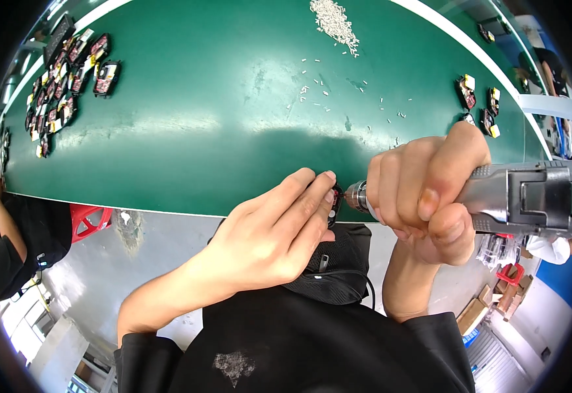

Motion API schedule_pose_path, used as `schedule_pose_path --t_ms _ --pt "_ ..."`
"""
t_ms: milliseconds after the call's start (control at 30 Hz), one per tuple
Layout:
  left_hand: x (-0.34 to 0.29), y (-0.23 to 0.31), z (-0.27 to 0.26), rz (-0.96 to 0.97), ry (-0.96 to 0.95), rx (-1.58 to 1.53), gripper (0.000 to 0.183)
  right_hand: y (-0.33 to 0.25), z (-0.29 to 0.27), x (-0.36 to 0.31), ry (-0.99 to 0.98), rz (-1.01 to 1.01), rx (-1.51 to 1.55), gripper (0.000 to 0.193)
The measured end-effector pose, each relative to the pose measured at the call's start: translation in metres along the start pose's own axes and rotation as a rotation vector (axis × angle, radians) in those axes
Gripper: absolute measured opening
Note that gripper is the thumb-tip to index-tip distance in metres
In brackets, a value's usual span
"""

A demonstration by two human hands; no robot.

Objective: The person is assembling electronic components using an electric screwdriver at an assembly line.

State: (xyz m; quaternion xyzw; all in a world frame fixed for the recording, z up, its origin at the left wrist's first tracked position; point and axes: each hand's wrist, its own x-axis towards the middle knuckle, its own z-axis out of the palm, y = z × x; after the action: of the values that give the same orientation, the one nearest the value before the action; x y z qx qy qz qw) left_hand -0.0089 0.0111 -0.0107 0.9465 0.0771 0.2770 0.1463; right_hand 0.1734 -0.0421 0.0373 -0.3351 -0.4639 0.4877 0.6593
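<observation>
At the near edge of the green table my left hand [260, 239] is closed on a small black part [335, 213], mostly hidden behind its fingers. A bit of red shows on that part. My right hand [423, 190] wraps round a grey, silvery power screwdriver [528, 196], held sideways with its body off to the right. Its copper-coloured nose points left at the black part. Whether the tip touches the part I cannot tell.
A heap of small pale pins [334, 23] lies at the far middle of the table [188, 98], with loose ones scattered nearer. Many black units [106, 78] with labels cluster at the left, and several more [466, 92] at the right. Another person [24, 242] works at the far left.
</observation>
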Motion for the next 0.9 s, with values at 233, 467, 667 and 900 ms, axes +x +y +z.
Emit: schedule_pose_path --t_ms 233,467,667,900 --pt "-0.005 -0.003 -0.003 0.023 -0.002 -0.095 0.037 0.005 -0.019 0.02 -0.445 -0.157 0.292 0.026" --pt "-0.039 -0.098 -0.107 -0.484 0.327 0.437 0.028 -0.014 -0.043 -0.032 0.035 -0.28 0.489 0.023" --pt "-0.103 -0.187 -0.149 -0.892 0.142 0.864 0.046 0.013 -0.033 -0.045 0.179 -0.129 0.611 0.024" --pt "0.007 -0.069 -0.069 -0.555 0.136 0.307 0.027 0.034 -0.036 -0.05 0.272 -0.019 0.729 0.021"
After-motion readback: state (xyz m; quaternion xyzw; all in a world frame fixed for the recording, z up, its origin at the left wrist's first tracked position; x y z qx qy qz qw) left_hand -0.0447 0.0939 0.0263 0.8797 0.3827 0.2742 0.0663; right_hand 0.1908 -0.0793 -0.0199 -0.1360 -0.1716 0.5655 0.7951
